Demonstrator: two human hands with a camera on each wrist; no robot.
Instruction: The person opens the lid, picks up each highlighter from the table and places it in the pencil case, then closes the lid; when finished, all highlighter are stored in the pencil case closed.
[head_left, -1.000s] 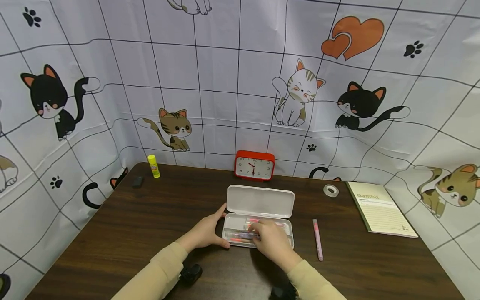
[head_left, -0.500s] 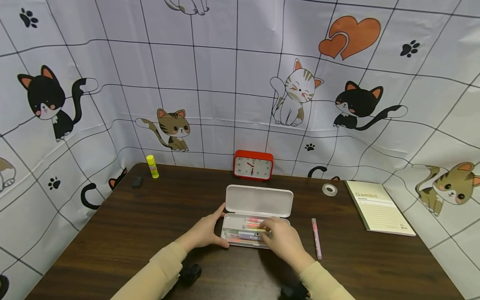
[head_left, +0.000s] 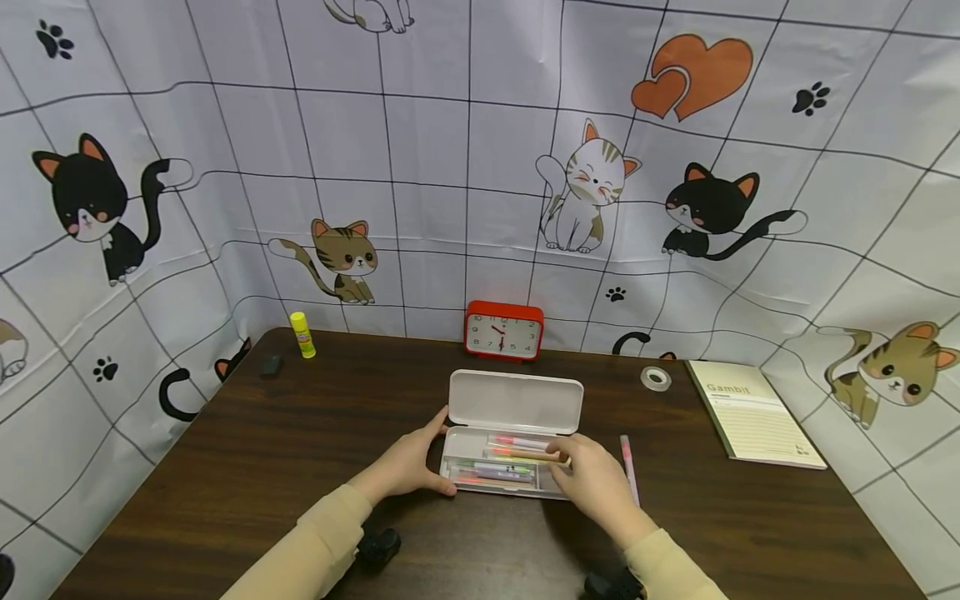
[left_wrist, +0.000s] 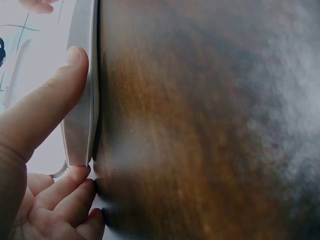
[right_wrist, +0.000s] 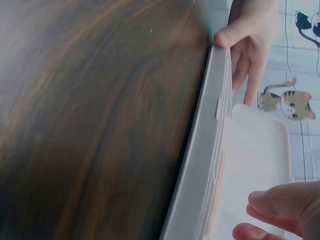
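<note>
A white pencil case (head_left: 467,440) lies on the table with its lid (head_left: 516,402) raised at the back. My left hand (head_left: 405,462) grips its left end; in the left wrist view the thumb (left_wrist: 65,92) presses the front wall and bent fingers touch the end. Inside lie several highlighter-like pens (head_left: 495,472) in a front compartment, a pink one (head_left: 517,442) and a yellow-orange one (head_left: 519,455) behind. Over the case's right part hovers my right hand (head_left: 596,482), fingertips by the yellow-orange pen's right end. The right wrist view shows its thumb and fingers (right_wrist: 270,200) apart, nothing between them.
Right of the case a pink pen (head_left: 627,467) lies on the brown table (head_left: 360,392), partly behind the right hand. Farther back stand a red clock (head_left: 504,331) and a yellow glue stick (head_left: 302,335). A tape roll (head_left: 656,379), notebook (head_left: 757,412) and dark eraser-like block (head_left: 271,365) lie around.
My right hand has moved rightward across the case, uncovering more of the pens, and now overlaps the loose pink pen's near end. My left hand keeps its grip on the case's left end.
</note>
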